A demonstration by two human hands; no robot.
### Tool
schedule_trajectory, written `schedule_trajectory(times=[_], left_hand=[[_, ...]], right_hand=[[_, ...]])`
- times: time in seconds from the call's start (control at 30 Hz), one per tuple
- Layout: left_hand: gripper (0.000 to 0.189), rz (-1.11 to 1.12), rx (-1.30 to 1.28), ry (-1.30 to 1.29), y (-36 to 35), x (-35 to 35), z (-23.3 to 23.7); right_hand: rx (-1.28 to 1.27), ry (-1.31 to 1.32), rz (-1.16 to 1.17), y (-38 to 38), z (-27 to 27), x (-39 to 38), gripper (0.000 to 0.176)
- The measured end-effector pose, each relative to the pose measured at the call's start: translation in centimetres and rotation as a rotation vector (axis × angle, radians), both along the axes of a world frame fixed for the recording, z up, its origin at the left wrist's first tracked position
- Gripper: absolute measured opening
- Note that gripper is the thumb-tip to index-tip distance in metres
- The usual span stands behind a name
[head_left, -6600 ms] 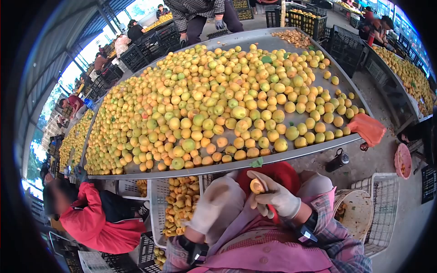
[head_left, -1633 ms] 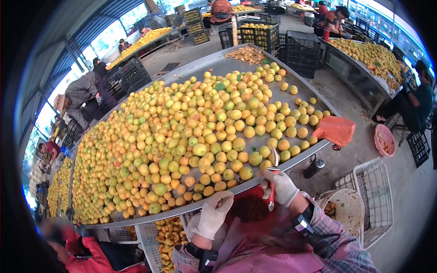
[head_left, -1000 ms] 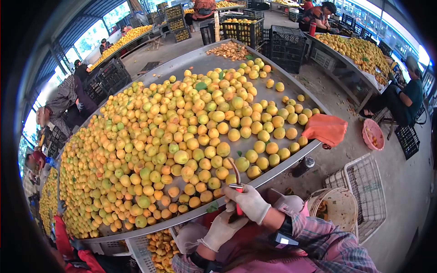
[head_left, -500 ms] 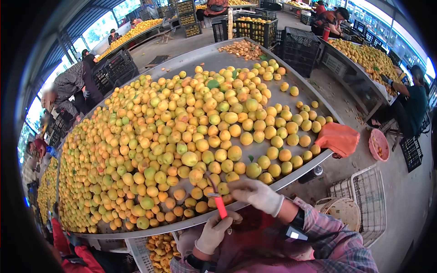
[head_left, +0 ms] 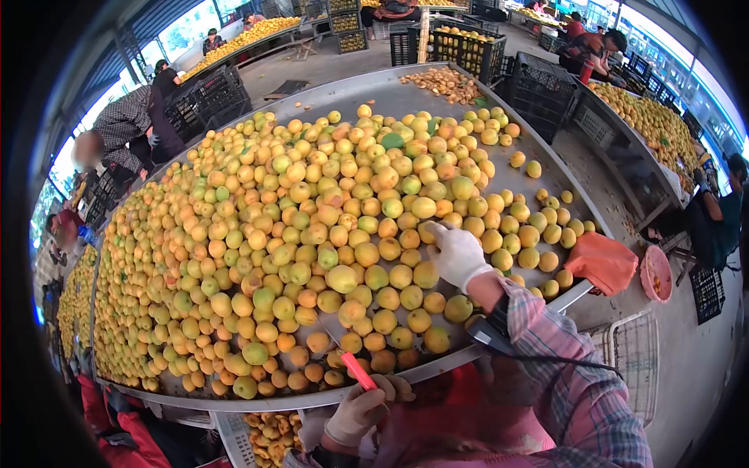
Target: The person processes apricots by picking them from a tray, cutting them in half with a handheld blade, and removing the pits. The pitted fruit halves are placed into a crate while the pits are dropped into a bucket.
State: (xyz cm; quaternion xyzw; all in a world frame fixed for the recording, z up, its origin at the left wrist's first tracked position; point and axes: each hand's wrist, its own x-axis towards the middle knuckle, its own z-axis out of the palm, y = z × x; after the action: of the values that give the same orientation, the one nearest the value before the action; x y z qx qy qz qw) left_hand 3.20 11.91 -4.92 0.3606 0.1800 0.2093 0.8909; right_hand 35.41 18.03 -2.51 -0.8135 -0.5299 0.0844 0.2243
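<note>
The left hand (head_left: 360, 409), low in the frame, had its grip clamped on the red-handled knife (head_left: 356, 370), taken over from the right hand (head_left: 456, 253). Freed, that one had stretched mid-frame onto the apricots (head_left: 367, 253) heaped on the counter (head_left: 382, 92). Its grip, closed or not? Couldn't tell.

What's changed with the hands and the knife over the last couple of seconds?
The red-handled knife passed from the right hand to the left hand, which now grips it at the table edge. The right hand reached forward into the yellow fruit. The orange cloth stayed put.
</note>
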Motion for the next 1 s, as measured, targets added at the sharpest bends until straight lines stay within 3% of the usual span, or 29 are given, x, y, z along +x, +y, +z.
schedule_trajectory(times=[0.03,0.1,0.23,0.43,0.5,0.57,0.7,0.77,0.9,0.97,1.0], left_hand=[[0.014,-0.041,0.044,0.001,0.2,0.0,0.0],[0.013,-0.014,0.097,-0.027,0.0,-0.1,-0.6],[0.014,-0.040,0.026,-0.031,0.1,-0.2,-0.3],[0.009,-0.064,0.087,-0.038,-0.1,0.7,0.4],[0.023,0.038,0.082,0.012,-0.8,0.5,0.3],[0.025,-0.089,-0.023,0.036,-0.2,-0.2,-0.6],[0.023,0.014,0.009,0.043,-0.5,0.4,1.3],[0.021,0.132,-0.032,-0.072,-0.3,0.0,0.8],[0.025,0.359,0.103,-0.066,1.6,1.0,1.4],[0.020,0.461,0.069,-0.028,2.2,1.9,1.4],[0.016,0.503,0.591,0.243,2.8,2.0,0.1]], right_hand=[[0.005,0.000,0.003,1.2,-0.7,0.5,0.042],[-0.177,-0.251,0.065,3.3,-1.3,0.8,0.047],[-0.384,-0.207,0.062,4.7,0.7,0.8,0.044],[-0.320,-0.237,0.018,4.4,-2.5,1.4,0.048],[-0.259,-0.220,-0.012,3.9,-3.0,1.3,0.047],[-0.268,-0.184,-0.008,2.9,-2.4,1.4,0.048],[-0.020,-0.120,0.061,0.0,-2.1,0.3,0.044],[0.030,-0.114,0.076,-1.2,-1.9,0.3,0.047],[0.011,0.094,0.113,-3.6,0.8,0.6,0.052],[0.113,0.432,0.208,-4.2,1.2,0.9,0.046],[-0.010,0.581,0.216,-4.9,3.0,1.2,0.038]])
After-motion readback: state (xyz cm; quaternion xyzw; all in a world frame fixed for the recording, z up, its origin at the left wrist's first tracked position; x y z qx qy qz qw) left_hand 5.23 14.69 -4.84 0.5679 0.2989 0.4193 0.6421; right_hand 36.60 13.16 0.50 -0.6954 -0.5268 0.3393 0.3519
